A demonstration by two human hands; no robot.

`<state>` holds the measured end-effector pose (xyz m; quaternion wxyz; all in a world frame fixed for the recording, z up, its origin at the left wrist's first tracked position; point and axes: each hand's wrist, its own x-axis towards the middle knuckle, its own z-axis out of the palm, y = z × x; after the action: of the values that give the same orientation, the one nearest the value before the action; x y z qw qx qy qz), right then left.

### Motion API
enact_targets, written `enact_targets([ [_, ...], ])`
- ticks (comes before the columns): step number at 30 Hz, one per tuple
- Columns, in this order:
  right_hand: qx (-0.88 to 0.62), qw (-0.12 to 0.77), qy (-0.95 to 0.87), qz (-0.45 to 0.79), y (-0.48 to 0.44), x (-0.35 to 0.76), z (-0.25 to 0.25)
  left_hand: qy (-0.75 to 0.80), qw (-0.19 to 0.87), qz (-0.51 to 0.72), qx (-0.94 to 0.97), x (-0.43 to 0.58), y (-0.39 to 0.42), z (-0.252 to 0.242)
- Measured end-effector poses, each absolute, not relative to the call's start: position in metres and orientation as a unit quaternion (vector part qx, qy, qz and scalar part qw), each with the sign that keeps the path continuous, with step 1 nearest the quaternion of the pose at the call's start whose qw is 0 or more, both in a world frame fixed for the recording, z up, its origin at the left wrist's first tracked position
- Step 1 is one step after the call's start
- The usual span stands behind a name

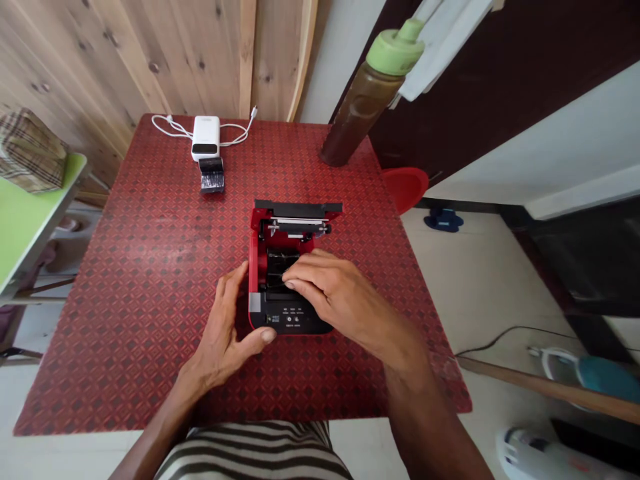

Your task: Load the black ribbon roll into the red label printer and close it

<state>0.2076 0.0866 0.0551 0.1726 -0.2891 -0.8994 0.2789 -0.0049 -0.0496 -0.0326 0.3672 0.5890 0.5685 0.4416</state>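
Observation:
A red and black thermal receipt printer sits in the middle of the table with its black-edged lid swung open toward the far side. My right hand lies across the open paper compartment, its fingertips reaching down into the dark space. Whatever they touch is hidden. My left hand curves around the printer's near left corner, fingers on the red side wall and thumb at the black front panel.
The table has a red patterned cover. At its far edge lie a white power bank with a white cable and a small black box. A brown bottle with a green cap stands at the far right corner.

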Motion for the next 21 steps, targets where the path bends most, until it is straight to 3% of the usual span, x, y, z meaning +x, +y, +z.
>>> enact_targets([
  [3, -0.287, 0.262, -0.887, 0.250, 0.080, 0.208, 0.056, 0.560, 0.416, 0.486, 0.527, -0.012, -0.043, -0.021],
  [5, -0.293, 0.306, -0.883, 0.203, 0.072, 0.209, 0.057, 0.592, 0.381, 0.508, 0.496, -0.018, -0.026, -0.008],
  [10, -0.313, 0.327, -0.883, 0.127, 0.044, 0.210, 0.052, 0.614, 0.324, 0.568, 0.442, -0.029, 0.058, 0.024],
  [15, -0.318, 0.318, -0.891, 0.059, 0.027, 0.211, 0.044, 0.588, 0.467, 0.567, 0.339, -0.022, 0.113, 0.031],
  [21, -0.322, 0.336, -0.885, 0.018, 0.020, 0.213, 0.034, 0.565, 0.561, 0.514, 0.320, -0.020, 0.072, 0.029],
])
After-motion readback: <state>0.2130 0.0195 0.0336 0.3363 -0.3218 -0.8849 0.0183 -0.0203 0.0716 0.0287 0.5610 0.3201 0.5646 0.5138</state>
